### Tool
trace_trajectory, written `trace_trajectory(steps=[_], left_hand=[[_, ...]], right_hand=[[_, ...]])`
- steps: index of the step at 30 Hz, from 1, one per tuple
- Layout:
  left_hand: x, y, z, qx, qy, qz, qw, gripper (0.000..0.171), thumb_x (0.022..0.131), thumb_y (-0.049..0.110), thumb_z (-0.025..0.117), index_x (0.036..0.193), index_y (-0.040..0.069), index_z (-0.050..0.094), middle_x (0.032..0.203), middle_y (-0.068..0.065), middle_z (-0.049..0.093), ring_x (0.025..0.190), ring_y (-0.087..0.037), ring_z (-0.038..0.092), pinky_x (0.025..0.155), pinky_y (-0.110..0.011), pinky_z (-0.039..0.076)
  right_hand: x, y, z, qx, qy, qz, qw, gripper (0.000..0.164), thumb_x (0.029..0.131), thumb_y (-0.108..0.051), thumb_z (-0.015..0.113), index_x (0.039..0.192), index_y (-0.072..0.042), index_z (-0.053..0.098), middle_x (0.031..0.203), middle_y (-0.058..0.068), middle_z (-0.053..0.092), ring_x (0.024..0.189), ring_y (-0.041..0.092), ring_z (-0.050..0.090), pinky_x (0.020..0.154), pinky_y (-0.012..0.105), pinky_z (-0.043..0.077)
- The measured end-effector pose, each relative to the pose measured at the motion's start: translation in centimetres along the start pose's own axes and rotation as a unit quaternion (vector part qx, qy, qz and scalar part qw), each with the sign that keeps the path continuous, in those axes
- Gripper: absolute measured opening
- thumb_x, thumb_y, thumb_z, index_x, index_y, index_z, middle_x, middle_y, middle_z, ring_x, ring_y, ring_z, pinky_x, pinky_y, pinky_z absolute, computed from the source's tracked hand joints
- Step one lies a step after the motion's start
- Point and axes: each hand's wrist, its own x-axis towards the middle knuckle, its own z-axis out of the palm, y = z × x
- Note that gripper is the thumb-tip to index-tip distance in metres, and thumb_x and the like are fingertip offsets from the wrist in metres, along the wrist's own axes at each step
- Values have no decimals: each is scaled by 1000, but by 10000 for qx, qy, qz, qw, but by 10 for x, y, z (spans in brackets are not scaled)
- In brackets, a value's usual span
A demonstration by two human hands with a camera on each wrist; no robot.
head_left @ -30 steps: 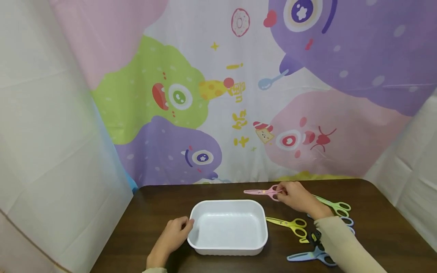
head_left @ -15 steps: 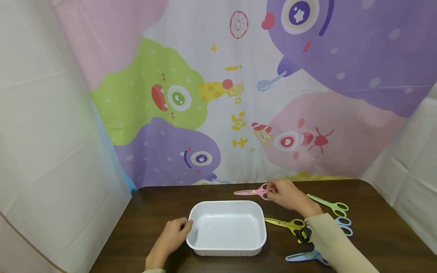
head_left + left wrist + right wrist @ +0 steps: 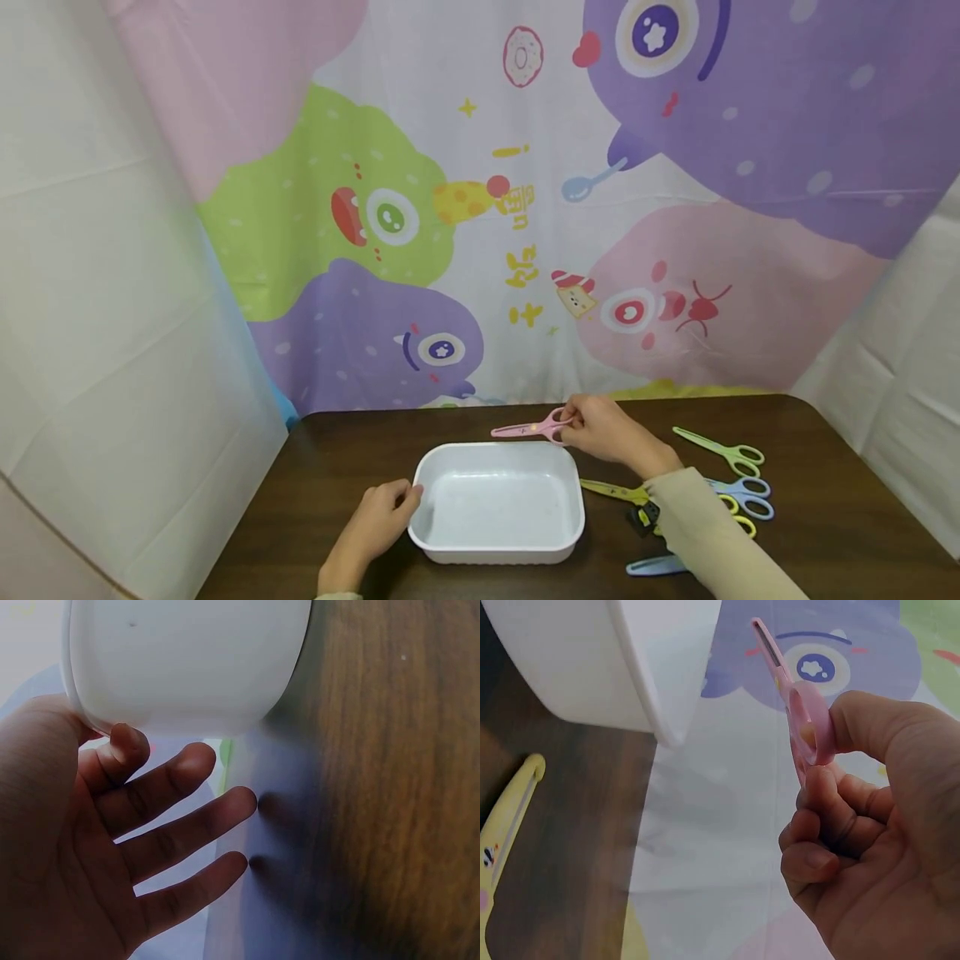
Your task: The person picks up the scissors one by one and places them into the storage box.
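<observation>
My right hand (image 3: 609, 431) pinches a pair of pink scissors (image 3: 521, 430) by the finger loops, behind the far rim of a white plastic tray (image 3: 497, 555). The blades point left in the head view. In the right wrist view, thumb and fingers meet on the pink scissors' (image 3: 815, 724) loop, level with the tray's wall (image 3: 592, 667). My left hand (image 3: 377, 518) holds the tray's left rim between thumb and index finger. The other fingers of the left hand (image 3: 161, 825) are spread below the rim in the left wrist view.
Green scissors (image 3: 722, 450) lie at the right on the dark wooden table (image 3: 300, 475). Blue-lilac scissors (image 3: 750, 497), yellow scissors (image 3: 611, 490), a black item (image 3: 642, 518) and light blue scissors (image 3: 654, 567) lie nearer, partly under the right sleeve (image 3: 708, 533). A printed curtain (image 3: 420, 333) hangs behind.
The right hand has carried the pink scissors leftward, from the tray's far right side to behind its far rim. The left hand stays at the tray's left rim.
</observation>
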Motion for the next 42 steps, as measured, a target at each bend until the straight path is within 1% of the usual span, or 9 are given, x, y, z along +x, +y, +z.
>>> trace_trajectory(steps=[4,11,19,23,27,35,42], left_hand=[[0,0,1,18,43,11,10000,37,101,26,62,67,17,51,59,9,41,56,-3,38,54,-22,33],[0,-1,2,52,37,13,10000,37,101,26,62,67,17,51,59,9,41,57,-3,39,55,-22,34],[0,-1,2,35,7,-10,10000,37,101,27,62,67,16,51,59,9,42,57,-4,39,54,-22,34],[0,-1,2,46,5,-18,10000,37,101,26,62,68,16,51,60,8,43,57,-4,40,54,-22,35],[0,-1,2,67,14,-30,10000,36,101,26,62,67,16,52,60,8,42,57,-4,40,55,-22,35],[0,-1,2,99,20,-62,9999,37,101,24,62,67,17,51,59,9,42,57,-4,40,55,-22,34],[1,0,2,88,29,-41,9999,36,101,25,62,67,17,51,60,8,42,58,-4,41,56,-22,35]], right_hand=[[3,-4,5,65,-93,85,9999,16,87,-13,69,100,-4,69,73,-2,56,61,9,46,57,25,39],[6,-14,11,164,-160,91,9997,14,88,-12,71,98,-3,68,80,-1,60,64,10,50,56,25,41],[9,-20,19,163,-101,-279,9994,9,86,-7,70,93,-3,68,75,-2,58,61,7,47,54,21,39],[10,-23,24,145,-31,-358,9992,9,84,-7,71,92,-3,68,74,-3,59,62,7,49,56,21,41],[11,-28,28,162,11,-363,9992,9,84,-8,71,92,-4,68,74,-3,59,64,7,50,58,21,43],[13,-34,36,195,-127,-198,9995,10,84,-11,71,94,-8,68,77,-5,63,66,7,54,61,23,47],[16,-38,43,125,-59,-463,9988,9,82,-8,74,90,-6,70,79,-2,66,68,8,56,62,23,48]])
